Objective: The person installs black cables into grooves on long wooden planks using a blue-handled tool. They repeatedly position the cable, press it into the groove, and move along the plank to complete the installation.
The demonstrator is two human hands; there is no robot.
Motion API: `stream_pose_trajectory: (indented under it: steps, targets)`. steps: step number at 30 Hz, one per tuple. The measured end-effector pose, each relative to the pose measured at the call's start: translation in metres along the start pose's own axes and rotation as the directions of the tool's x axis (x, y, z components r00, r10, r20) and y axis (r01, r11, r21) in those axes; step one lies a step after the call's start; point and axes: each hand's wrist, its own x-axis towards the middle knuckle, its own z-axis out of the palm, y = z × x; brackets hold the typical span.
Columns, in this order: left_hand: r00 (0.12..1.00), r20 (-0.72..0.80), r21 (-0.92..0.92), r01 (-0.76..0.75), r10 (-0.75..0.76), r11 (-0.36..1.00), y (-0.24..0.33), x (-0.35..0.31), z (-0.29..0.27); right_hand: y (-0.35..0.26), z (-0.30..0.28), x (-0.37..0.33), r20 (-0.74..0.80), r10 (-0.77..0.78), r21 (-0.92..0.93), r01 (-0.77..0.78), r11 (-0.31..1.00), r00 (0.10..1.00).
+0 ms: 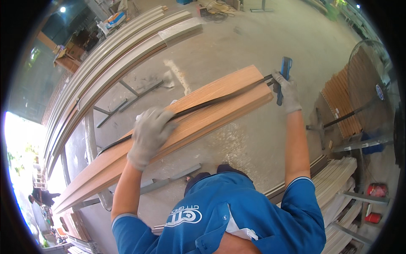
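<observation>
Floor first, the grey concrete (258, 44) spreading under everything; then the rack-borne pale profiles (122, 63) sweeping down the left, too tightly packed to count. Across the middle, in front of the person, lies the wood-grain workpiece (228, 84), long axis slanting from lower left to upper right; 2 lengths or 1 stepped piece, I can't tell. Off to the right stands 1 mesh-caged fan (368, 80), and low in that corner, 2 red items (377, 189).

Now the hands, 2 of them, both in grey gloves! Left hand (149, 135) sits palm-down on the wood-grain, fingers lying close together and bent across the dark strip (198, 106); whether they pinch it, the glove hides. Right hand (289, 89) is out at the far right end, fingers closed round 1 blue-and-black hand tool (286, 67), the strip's end meeting those same fingers.

And here's the key line: 1 strip, lying along the workpiece, its long axis matching the wood's. From the right fingers it runs leftward and down, beneath the left hand and beyond. Right is nearer the strip's upper end; left covers its middle stretch.
</observation>
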Motion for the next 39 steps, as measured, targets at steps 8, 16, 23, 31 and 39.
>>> stream_pose_trajectory:
  steps: [8, 16, 23, 31, 39]
  targets:
    - [0.993, 0.01, 0.097, 0.115, -0.117, 0.989, 0.002, -0.051, -0.02, -0.004, 0.005, 0.001, -0.003, -0.018, 0.0, 0.018, 1.0, 1.0]
    - [0.897, 0.228, -0.083, 0.406, -0.38, 0.91, 0.005, -0.075, -0.038, -0.021, -0.009, -0.013, -0.08, -0.005, 0.047, 0.009, 0.999, 0.997]
    - [0.967, 0.214, -0.198, 0.184, -0.141, 0.963, -0.033, -0.073, -0.048, -0.041, -0.017, -0.071, -0.067, -0.233, -0.466, 0.176, 0.867, 0.97]
    - [0.942, 0.334, -0.339, 0.115, 0.005, 0.934, -0.077, -0.083, -0.049, -0.048, 0.044, -0.125, -0.13, -0.277, -0.912, -0.006, 0.41, 0.952]
    - [0.962, 0.251, -0.419, 0.011, 0.105, 0.908, -0.093, -0.099, -0.052, -0.053, 0.084, -0.115, -0.214, -0.303, -0.964, -0.151, 0.218, 0.929]
